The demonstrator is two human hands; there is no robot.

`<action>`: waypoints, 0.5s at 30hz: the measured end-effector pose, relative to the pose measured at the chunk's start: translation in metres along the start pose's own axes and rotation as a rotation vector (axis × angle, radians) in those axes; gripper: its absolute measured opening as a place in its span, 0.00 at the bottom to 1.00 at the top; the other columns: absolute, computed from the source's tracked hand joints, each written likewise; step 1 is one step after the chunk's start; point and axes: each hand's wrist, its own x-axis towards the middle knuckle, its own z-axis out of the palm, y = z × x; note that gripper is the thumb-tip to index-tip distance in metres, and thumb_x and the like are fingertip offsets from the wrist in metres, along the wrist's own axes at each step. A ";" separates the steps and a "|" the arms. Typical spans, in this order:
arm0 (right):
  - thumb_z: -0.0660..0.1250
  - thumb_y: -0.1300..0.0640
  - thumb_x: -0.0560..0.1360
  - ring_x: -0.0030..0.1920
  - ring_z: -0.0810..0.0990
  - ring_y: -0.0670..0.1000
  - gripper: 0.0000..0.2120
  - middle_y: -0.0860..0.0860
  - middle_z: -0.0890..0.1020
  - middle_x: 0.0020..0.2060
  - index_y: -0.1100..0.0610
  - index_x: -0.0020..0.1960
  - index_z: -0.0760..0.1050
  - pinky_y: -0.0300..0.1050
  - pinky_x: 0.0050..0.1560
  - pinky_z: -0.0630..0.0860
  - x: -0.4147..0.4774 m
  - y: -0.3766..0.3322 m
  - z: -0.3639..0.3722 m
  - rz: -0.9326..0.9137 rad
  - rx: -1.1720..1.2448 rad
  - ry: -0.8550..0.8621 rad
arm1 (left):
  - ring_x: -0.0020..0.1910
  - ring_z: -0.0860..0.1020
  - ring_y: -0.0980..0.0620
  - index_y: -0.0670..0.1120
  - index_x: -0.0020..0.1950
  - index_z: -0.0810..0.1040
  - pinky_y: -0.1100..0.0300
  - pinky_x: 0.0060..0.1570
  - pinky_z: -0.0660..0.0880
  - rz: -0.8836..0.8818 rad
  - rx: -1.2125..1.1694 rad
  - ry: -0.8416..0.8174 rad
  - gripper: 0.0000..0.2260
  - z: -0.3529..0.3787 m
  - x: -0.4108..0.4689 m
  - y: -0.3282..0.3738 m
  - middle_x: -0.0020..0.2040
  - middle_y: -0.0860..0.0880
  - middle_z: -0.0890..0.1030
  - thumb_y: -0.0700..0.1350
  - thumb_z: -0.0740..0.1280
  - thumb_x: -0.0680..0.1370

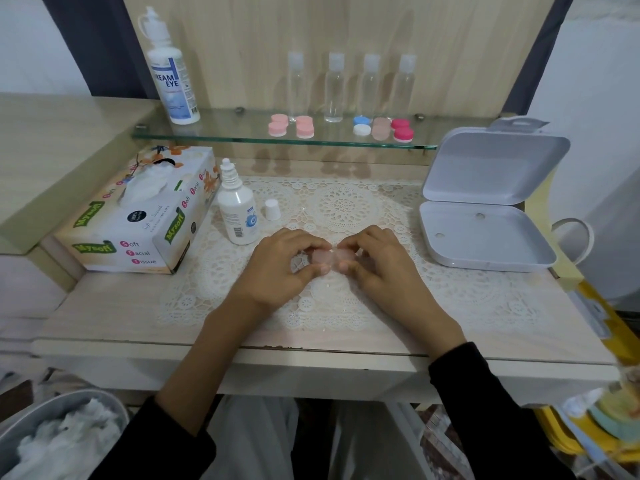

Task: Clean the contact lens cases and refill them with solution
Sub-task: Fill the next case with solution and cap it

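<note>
Lace mat (346, 202) is spread over the desk. Tissue box (138, 216) is set at its left edge, open grey box (485, 233) at right w/ lid up. Uncapped solution bottle (238, 209) is stood beside the tissue box. L hand (280, 268) & R hand (377, 268) are curled narrow, each pinching one end of the pale pink lens case (329, 256), held just above mat centre. White cap (272, 209) is stood just right of the bottle.

Solution bottle (238, 206) and cap (272, 209) crowd the mat's (450, 289) left.
</note>
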 end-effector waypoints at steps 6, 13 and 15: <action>0.61 0.55 0.73 0.49 0.67 0.45 0.15 0.42 0.72 0.46 0.56 0.56 0.78 0.47 0.52 0.68 -0.001 0.000 0.002 -0.034 -0.035 -0.004 | 0.49 0.77 0.55 0.49 0.53 0.82 0.53 0.52 0.74 0.013 0.002 0.010 0.12 0.001 0.000 -0.001 0.47 0.55 0.82 0.46 0.74 0.70; 0.57 0.60 0.72 0.48 0.68 0.45 0.18 0.41 0.72 0.47 0.54 0.59 0.78 0.52 0.50 0.70 -0.003 -0.001 0.002 -0.061 -0.071 -0.008 | 0.49 0.77 0.55 0.49 0.53 0.82 0.54 0.54 0.73 0.003 -0.004 0.023 0.12 0.000 -0.001 0.001 0.47 0.55 0.82 0.44 0.75 0.70; 0.58 0.60 0.73 0.49 0.68 0.46 0.17 0.40 0.71 0.47 0.54 0.59 0.77 0.52 0.50 0.70 -0.004 -0.001 0.002 -0.063 -0.072 -0.002 | 0.49 0.77 0.55 0.49 0.53 0.82 0.55 0.54 0.73 0.004 -0.003 0.025 0.12 0.000 -0.001 0.001 0.47 0.55 0.82 0.44 0.75 0.70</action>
